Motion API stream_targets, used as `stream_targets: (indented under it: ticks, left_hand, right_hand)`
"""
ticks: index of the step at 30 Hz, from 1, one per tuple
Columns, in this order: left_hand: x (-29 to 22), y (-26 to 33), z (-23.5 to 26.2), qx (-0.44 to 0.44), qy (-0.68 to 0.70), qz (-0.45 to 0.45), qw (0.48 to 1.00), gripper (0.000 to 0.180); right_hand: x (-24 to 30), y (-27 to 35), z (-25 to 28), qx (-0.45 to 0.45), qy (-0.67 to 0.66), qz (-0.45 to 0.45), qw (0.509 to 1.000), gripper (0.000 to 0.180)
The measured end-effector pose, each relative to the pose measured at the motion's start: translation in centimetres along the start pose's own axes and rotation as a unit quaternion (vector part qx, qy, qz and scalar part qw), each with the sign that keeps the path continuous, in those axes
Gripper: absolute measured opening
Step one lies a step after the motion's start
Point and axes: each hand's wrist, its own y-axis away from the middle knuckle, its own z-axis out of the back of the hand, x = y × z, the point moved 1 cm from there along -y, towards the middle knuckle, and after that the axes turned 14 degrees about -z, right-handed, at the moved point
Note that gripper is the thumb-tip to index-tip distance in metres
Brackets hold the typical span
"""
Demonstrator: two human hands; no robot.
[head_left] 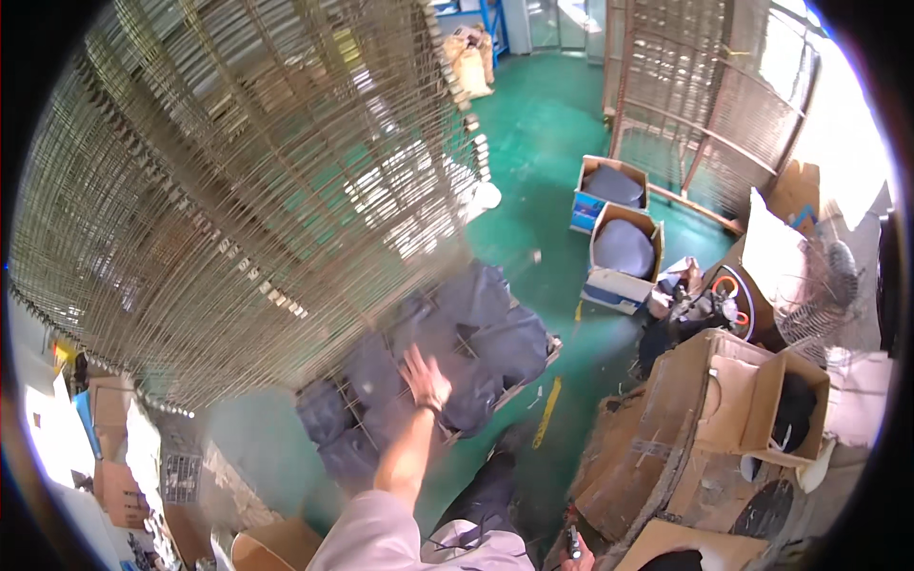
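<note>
My left hand [426,383] is stretched forward with its fingers spread, over several dark grey, soft-looking pieces [466,314]. I cannot tell whether it presses on them or hovers just above. The pieces lie side by side on a low wire rack [519,388], whose bars show in the gaps. At the lower edge my right hand [579,560] is only partly in view, closed around a small dark hand tool [573,542] with a shiny tip; its exact kind is not clear.
A tall stack of wire mesh racks [286,171] stands just beyond, at the left. Two open boxes [617,285] with dark rounded pieces sit on the green floor [533,124]. At right are a cardboard-covered bench [657,409], an open carton [809,404] and a fan [828,276].
</note>
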Motion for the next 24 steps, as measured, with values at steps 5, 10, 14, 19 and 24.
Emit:
stream_targets:
  ticks: [5,10,14,19,24]
  left_hand:
    - [-2.5,14.8,-10.3,0.624,0.284,-0.127,0.717,0.025]
    - [-10.4,25.6,-10.1,0.525,0.178,-0.139,0.820,0.039]
    - [-11.7,27.4,-5.4,0.551,0.253,-0.112,0.787,0.049]
    - [-12.1,27.0,-5.7,0.585,0.207,-0.135,0.773,0.049]
    - [-11.7,26.8,-7.6,0.646,0.337,0.001,0.685,0.039]
  right_hand:
    - [-4.5,1.9,2.0,-0.043,0.033,0.095,0.994,0.038]
    - [-8.3,5.1,3.8,-0.132,0.013,0.109,0.985,0.038]
    - [-10.6,9.9,5.3,-0.135,-0.110,0.062,0.983,0.040]
    - [-15.5,16.1,6.6,-0.265,-0.168,0.077,0.946,0.043]
    - [-21.0,21.1,7.9,-0.360,-0.271,0.125,0.884,0.046]
